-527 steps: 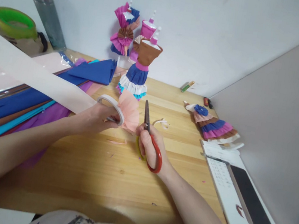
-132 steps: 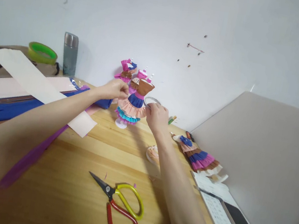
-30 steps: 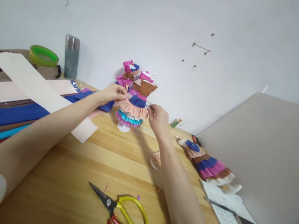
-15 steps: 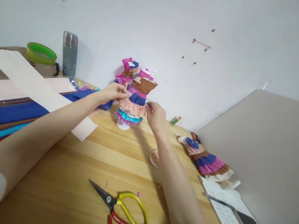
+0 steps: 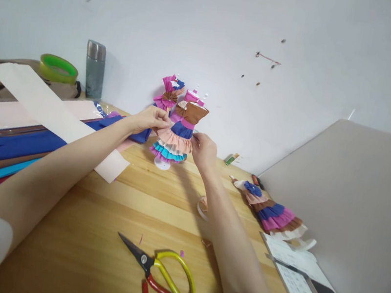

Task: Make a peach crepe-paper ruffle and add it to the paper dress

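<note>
A miniature dress form wears a ruffled crepe-paper dress (image 5: 184,130) with a brown bodice, blue waist and peach, white, turquoise and purple tiers. It tilts on its white round base (image 5: 162,164). My left hand (image 5: 152,119) pinches the left edge of the peach ruffle between thumb and fingertips. On the opposite side, my right hand (image 5: 204,153) is closed at the ruffle's right edge, its fingertips partly hidden. Just behind stand a pink dress form (image 5: 191,96) and another dressed form (image 5: 168,94) with a pink bow and brown paper rosette.
Yellow-and-red-handled scissors (image 5: 160,272) lie in front. Coloured paper strips (image 5: 5,151), a white strip (image 5: 44,102), green tape (image 5: 58,68) and a bottle (image 5: 94,70) are left. On the right are another ruffled dress (image 5: 274,213), a white-and-black board (image 5: 303,282) and a grey panel (image 5: 349,205).
The whole view has shifted slightly, so most things appear a little farther right. Both hands keep their places at the peach ruffle, and the dress form leans slightly more to the right.
</note>
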The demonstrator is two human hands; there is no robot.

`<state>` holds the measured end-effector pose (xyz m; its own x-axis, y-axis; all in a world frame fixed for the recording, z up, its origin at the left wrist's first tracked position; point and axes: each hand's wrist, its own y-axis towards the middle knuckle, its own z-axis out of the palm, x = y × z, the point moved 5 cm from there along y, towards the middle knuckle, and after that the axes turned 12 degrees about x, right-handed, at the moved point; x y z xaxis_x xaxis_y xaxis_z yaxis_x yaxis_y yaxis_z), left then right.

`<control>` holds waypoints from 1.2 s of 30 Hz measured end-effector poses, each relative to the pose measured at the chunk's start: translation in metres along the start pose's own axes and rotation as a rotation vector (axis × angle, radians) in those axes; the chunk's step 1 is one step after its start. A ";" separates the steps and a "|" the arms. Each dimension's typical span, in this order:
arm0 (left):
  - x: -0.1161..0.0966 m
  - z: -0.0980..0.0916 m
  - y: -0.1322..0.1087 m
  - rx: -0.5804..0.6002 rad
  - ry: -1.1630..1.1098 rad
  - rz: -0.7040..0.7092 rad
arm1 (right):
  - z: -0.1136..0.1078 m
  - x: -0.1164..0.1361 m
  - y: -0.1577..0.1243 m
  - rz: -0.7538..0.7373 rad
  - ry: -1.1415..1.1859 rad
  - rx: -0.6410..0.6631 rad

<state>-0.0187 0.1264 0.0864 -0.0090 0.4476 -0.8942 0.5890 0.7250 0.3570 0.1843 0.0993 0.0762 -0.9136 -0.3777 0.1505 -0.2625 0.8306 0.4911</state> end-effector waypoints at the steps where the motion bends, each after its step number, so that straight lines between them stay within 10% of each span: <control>1: -0.003 0.000 0.000 0.017 0.026 0.005 | 0.000 0.000 0.000 -0.001 0.000 0.001; 21: -0.031 -0.005 -0.006 0.202 0.261 0.097 | -0.002 -0.001 0.000 0.005 -0.011 0.001; 36: -0.015 -0.006 0.002 -0.019 0.311 0.087 | -0.002 0.000 -0.001 0.003 -0.006 0.003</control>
<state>-0.0224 0.1246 0.1024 -0.2079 0.6449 -0.7354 0.5832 0.6853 0.4361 0.1852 0.0972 0.0774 -0.9164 -0.3723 0.1469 -0.2601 0.8330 0.4883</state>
